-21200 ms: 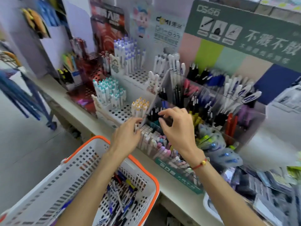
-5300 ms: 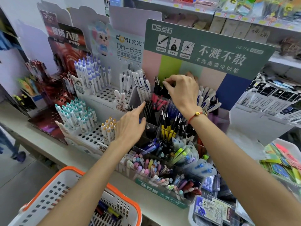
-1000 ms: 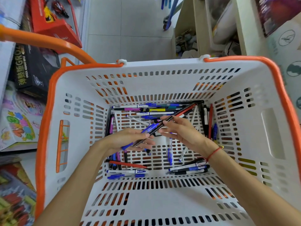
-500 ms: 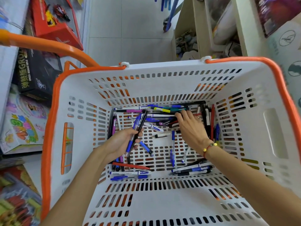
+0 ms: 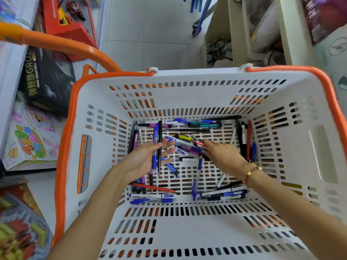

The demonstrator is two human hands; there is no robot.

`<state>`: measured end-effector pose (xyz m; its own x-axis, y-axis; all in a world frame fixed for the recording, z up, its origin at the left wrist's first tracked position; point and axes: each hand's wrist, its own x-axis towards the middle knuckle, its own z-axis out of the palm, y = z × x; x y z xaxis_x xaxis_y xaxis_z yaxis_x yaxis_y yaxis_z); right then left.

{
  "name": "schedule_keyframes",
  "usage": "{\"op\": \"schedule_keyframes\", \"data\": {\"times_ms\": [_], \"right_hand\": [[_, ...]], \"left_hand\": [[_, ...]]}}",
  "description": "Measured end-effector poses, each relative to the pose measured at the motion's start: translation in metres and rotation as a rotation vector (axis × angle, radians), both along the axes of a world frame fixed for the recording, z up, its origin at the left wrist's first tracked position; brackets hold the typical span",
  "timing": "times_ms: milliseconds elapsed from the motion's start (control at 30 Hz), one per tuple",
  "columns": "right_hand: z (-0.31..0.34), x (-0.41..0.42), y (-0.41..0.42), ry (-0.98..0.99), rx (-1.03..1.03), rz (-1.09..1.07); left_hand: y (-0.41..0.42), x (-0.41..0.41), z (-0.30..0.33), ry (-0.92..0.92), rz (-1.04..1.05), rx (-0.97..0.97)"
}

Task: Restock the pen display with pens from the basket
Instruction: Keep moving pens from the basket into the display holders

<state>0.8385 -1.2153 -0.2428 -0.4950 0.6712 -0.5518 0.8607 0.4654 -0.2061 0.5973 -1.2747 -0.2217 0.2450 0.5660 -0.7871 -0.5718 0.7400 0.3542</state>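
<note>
I am reaching my right hand (image 5: 221, 154) fingers-first, pinching at the cluster of pens (image 5: 185, 145) lying crosswise just left of it on the basket (image 5: 187, 94) floor, while my left hand (image 5: 144, 158), palm up and loosely spread, is cradling two pens (image 5: 157, 147) lengthwise.

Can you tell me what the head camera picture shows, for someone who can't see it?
Two hands reach into a white basket of loose pens: the left hand holds a blue pen and a black pen, and the right hand picks among others.

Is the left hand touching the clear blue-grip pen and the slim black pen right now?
Touching. The head view shows both the clear blue-grip pen and the slim black pen lying across the left hand, on its palm and fingers.
</note>
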Motion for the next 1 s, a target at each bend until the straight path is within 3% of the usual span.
{"op": "schedule_keyframes", "data": {"times_ms": [67,200,267,333,467,667,867,1000], "right_hand": [[0.008,0.001,0.000,0.147,-0.132,-0.209],[0.034,-0.004,-0.004,0.754,-0.791,-0.884],[0.045,-0.008,-0.008,0.888,-1.030,-1.066],[0.051,-0.012,-0.010,0.954,-1.143,-1.151],[0.051,-0.020,-0.009,0.989,-1.179,-1.267],[0.044,-0.027,-0.004,0.864,-1.035,-1.264],[0.046,-0.029,-0.003,0.777,-1.014,-1.238],[0.046,-0.039,-0.010,0.833,-1.012,-1.265]], "left_hand": [[-0.001,-0.001,0.001,-0.004,0.008,0.003],[-0.001,-0.002,0.001,-0.003,0.026,0.010],[0.000,0.000,0.002,0.018,0.002,0.022],[0.001,0.002,0.004,0.039,-0.057,0.032],[0.001,0.007,0.006,0.053,-0.199,0.049],[-0.001,0.014,0.009,0.079,-0.310,0.046],[-0.002,0.019,0.007,0.119,-0.275,0.024],[0.000,0.028,0.006,0.213,-0.300,0.050]]}}
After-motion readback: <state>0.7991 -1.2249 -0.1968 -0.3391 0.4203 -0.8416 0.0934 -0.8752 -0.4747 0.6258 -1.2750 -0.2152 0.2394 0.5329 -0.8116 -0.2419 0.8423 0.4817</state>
